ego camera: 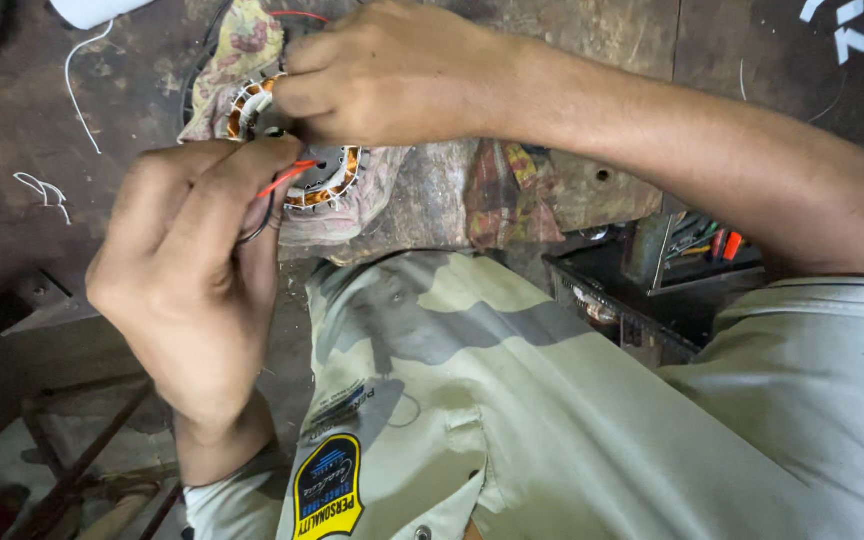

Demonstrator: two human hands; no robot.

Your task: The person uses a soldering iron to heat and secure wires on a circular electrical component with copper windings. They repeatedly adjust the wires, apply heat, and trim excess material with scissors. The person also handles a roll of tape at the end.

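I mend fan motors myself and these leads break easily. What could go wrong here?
The left hand pinches the red and black wires away from the stator; a hard tug might tear them from the copper winding. The right hand presses its fingertips on the winding and could nick it. The stator sits on a loose cloth, so it may shift.

A dark open toolbox (652, 300) and white wire scraps (44, 188) lie on the worn workbench (12, 120)
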